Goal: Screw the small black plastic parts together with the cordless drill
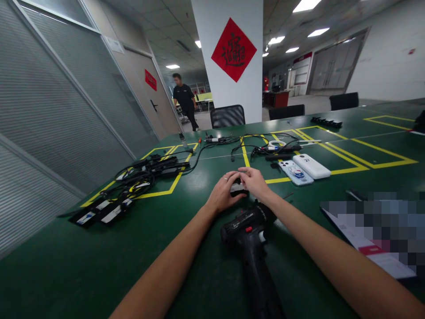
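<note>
A small black block with a pale band (237,188) stands on the green table, partly hidden by my fingers. My left hand (222,191) wraps around it, thumb at its near side and fingers over its top. My right hand (254,182) is at its right upper edge, fingers closed together by the left fingertips; whatever they pinch is too small to make out. Just nearer to me lies a black cordless drill (246,226) with a red button, its handle toward me and its front end partly under my right forearm.
Tangled black cables and adapters (149,170) lie at the left. Beyond my hands are more cables (215,140), a phone (295,173) and a white power bank (311,166). A partly blurred sheet or tablet (358,239) sits at the right. A person (184,99) walks in the background.
</note>
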`<act>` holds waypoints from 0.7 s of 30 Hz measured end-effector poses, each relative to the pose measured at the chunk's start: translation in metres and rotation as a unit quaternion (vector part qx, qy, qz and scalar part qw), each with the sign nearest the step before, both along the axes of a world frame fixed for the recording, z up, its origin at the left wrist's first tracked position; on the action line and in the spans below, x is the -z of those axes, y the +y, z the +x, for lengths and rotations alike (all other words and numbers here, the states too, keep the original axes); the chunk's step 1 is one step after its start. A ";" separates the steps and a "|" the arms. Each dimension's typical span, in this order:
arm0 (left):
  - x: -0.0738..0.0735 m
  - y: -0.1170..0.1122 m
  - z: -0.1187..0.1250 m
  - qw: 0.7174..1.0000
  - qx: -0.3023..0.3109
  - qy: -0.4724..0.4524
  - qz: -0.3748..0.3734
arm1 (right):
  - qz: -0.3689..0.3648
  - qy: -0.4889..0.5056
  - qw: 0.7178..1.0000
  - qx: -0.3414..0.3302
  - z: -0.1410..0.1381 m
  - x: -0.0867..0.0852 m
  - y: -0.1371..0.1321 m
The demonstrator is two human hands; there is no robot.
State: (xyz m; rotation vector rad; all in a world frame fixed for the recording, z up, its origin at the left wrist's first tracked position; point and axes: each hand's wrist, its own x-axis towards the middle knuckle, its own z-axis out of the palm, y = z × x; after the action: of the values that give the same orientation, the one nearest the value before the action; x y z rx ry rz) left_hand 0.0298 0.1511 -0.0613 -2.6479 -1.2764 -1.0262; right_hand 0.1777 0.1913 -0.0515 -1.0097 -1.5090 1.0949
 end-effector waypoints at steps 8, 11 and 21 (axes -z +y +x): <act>0.004 0.003 -0.005 1.000 -0.017 0.020 0.000 | 0.042 -0.397 0.915 0.052 0.051 -0.029 0.007; 0.005 0.003 -0.006 1.000 -0.019 0.024 0.003 | -0.013 -0.526 0.850 -0.027 0.053 -0.038 -0.002; -0.005 -0.003 0.009 0.989 0.087 0.105 0.050 | 0.005 -0.593 0.790 -0.155 0.054 -0.041 -0.011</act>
State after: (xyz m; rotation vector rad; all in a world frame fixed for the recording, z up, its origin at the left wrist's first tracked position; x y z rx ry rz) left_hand 0.0388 0.1480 -0.0565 -2.7391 -0.9427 -0.7775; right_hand 0.2322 0.1806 -0.0101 -1.6121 -2.7487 0.5927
